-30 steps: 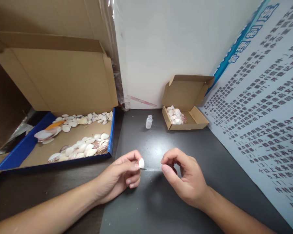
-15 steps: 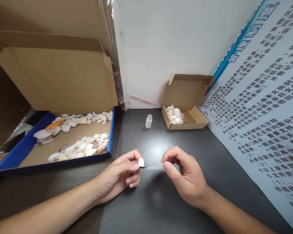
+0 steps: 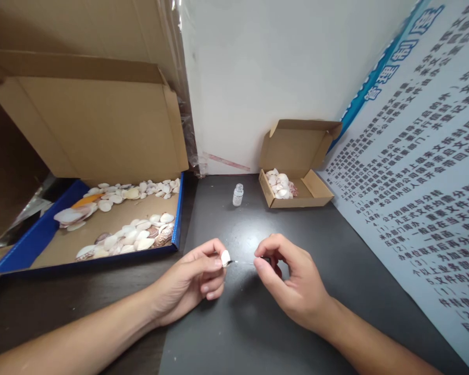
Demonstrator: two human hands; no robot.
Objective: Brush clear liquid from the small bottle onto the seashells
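Observation:
Between thumb and forefinger, my left hand (image 3: 203, 273) pinches a small white seashell (image 3: 225, 258) by its edge. My right hand (image 3: 291, 281) is closed on a thin brush (image 3: 244, 262). Its stem is clear, its tip is dark, and a dark cap shows partly among the fingers. The brush tip meets the lower right part of the shell. Beyond the hands, a small clear bottle (image 3: 238, 196) with a printed label stands uncapped on the dark mat (image 3: 219, 328).
To the left, an open blue-edged cardboard box (image 3: 74, 179) holds two groups of shells (image 3: 131, 237). A smaller open carton (image 3: 303, 200) with shells (image 3: 280, 185) stands at the back right. A white panel (image 3: 266, 88) rises behind, and a printed board (image 3: 422, 172) leans at the right.
My right hand has moved slightly left and up with the brush, and its fingers have drawn closer together. The brush tip has shifted up on the shell. My left hand stays nearly still.

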